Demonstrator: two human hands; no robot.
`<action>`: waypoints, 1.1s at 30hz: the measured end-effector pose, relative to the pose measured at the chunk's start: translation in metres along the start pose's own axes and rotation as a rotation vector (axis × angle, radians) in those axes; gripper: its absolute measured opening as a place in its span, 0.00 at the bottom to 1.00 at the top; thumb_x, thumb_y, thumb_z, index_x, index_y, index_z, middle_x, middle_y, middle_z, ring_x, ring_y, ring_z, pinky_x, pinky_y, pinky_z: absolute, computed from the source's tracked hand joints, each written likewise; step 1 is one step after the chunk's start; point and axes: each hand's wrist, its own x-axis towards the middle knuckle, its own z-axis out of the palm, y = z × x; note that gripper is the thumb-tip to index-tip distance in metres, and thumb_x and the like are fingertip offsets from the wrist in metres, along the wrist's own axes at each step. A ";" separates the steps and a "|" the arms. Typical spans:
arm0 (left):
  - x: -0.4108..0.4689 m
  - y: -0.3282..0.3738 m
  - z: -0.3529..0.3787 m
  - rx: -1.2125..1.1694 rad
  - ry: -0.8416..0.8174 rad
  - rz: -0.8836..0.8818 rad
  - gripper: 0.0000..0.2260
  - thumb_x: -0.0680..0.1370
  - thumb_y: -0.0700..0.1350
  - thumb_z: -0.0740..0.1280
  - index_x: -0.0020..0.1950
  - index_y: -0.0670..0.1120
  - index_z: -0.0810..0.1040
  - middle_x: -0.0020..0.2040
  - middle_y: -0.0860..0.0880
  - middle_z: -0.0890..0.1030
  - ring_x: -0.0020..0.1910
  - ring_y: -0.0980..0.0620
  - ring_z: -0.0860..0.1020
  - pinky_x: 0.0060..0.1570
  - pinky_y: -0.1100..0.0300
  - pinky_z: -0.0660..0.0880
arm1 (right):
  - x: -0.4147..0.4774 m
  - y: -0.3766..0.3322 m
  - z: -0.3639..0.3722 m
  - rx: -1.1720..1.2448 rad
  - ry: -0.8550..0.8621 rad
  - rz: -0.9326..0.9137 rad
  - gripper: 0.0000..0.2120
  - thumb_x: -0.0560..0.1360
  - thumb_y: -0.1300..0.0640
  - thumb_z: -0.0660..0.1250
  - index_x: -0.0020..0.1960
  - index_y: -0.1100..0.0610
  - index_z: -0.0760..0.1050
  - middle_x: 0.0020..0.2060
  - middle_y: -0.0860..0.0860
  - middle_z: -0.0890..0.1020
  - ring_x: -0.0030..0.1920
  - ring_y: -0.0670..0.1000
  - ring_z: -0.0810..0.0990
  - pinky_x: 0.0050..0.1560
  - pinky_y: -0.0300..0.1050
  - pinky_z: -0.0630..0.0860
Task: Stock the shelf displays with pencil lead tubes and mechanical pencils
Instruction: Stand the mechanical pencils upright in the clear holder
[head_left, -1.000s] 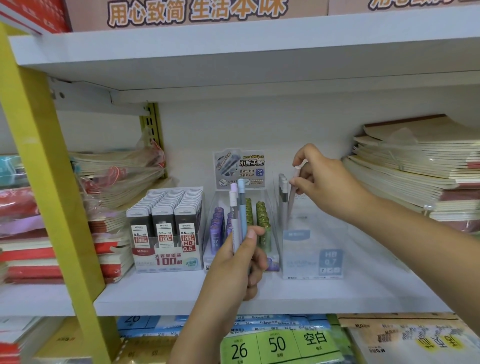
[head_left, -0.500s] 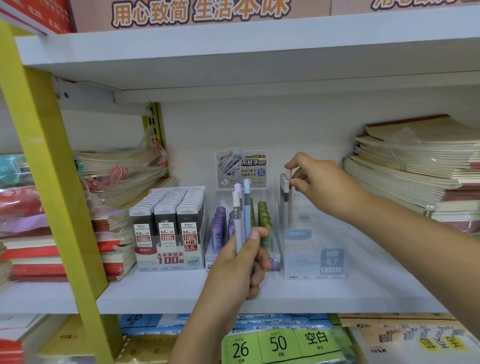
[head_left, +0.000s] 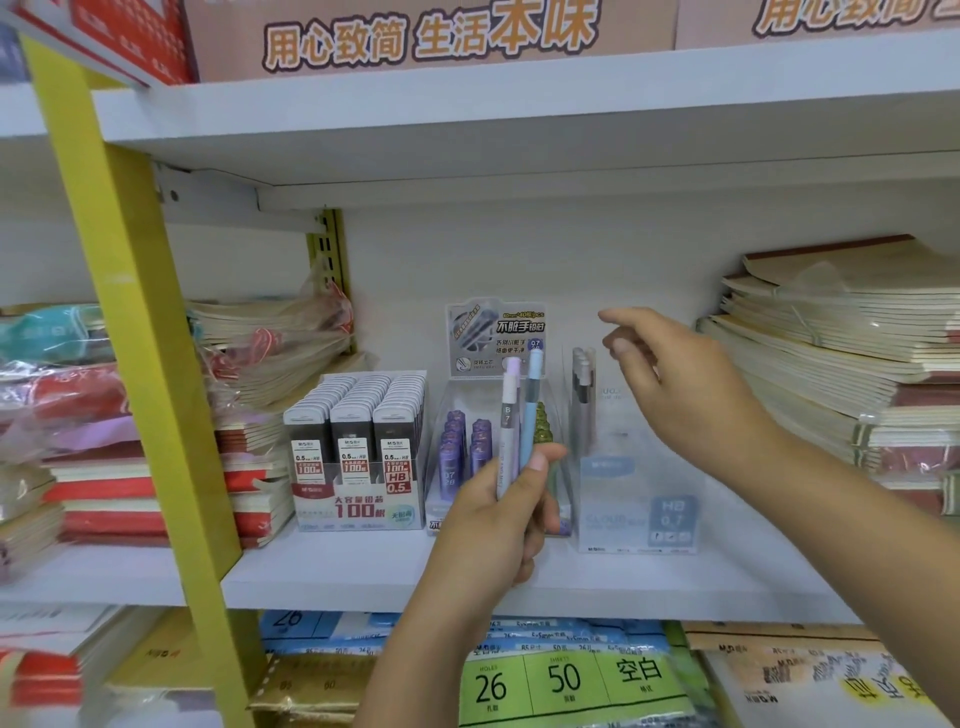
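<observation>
- Head view: the left hand (head_left: 493, 530) grips two mechanical pencils (head_left: 531, 410), one lilac-capped and one blue, upright, just left of the clear display box (head_left: 639, 519).
- The right hand (head_left: 675, 384) hovers above that box, fingers loose and spread, holding nothing.
- Grey pencils (head_left: 582, 400) stand in the box's left rear corner, perhaps three; blur hides the count.
- The held pencils' long axis is vertical, as the box needs. The right hand is nearer the box, with the pencils down-left of it, so a short reach would fetch one.
</observation>
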 end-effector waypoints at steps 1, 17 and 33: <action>0.001 0.002 0.002 0.004 -0.010 0.014 0.10 0.83 0.53 0.61 0.53 0.60 0.83 0.33 0.50 0.75 0.24 0.57 0.64 0.22 0.66 0.59 | -0.009 -0.008 -0.003 0.101 0.023 0.002 0.15 0.80 0.54 0.58 0.65 0.49 0.73 0.50 0.45 0.82 0.52 0.47 0.80 0.52 0.40 0.74; 0.012 0.005 -0.006 -0.019 0.058 0.071 0.09 0.78 0.56 0.65 0.51 0.55 0.82 0.31 0.52 0.72 0.22 0.58 0.64 0.21 0.67 0.60 | 0.008 -0.020 -0.025 0.702 0.269 0.179 0.18 0.74 0.64 0.66 0.52 0.42 0.66 0.42 0.56 0.82 0.40 0.53 0.83 0.33 0.41 0.77; 0.015 -0.004 -0.006 0.157 0.133 0.133 0.09 0.83 0.51 0.61 0.48 0.61 0.79 0.32 0.52 0.74 0.24 0.58 0.66 0.26 0.66 0.63 | 0.020 0.032 0.005 -0.022 -0.127 -0.075 0.18 0.75 0.61 0.68 0.56 0.45 0.63 0.41 0.46 0.78 0.40 0.52 0.80 0.44 0.51 0.78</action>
